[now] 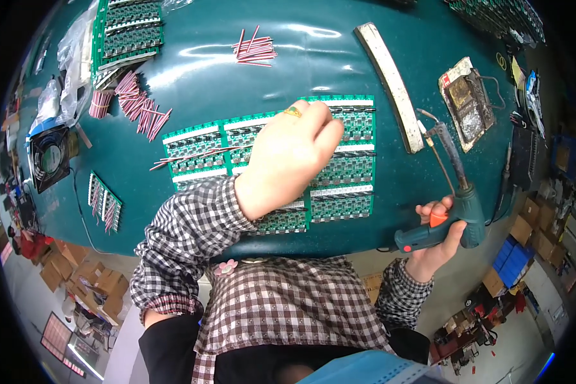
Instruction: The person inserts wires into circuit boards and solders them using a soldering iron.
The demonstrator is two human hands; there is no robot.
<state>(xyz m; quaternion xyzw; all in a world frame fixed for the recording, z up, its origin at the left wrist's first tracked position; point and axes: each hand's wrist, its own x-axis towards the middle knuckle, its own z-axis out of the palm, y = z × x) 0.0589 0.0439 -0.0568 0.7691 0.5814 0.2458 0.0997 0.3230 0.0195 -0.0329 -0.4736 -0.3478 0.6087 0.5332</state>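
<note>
Over the middle of the green circuit board panels (342, 168), my left hand (291, 157) is closed with its fingers bent down. A few red-and-white wires (198, 155) run out from under its palm to the left, across the boards. The fingertips are hidden behind the hand. My right hand (434, 255) grips a dark green soldering gun (470, 217) with an orange trigger, just right of the boards. The gun's metal barrel and thin feed tube point up and away, apart from the boards.
A long whitish bar (393, 86) and a stained solder tray (468, 105) lie at the right. Loose red-and-white wires (255, 51) lie at the back, with bundles (133, 102) at the left. More boards (131, 32), a small board (104, 201) and a black fan (49, 158) are also left.
</note>
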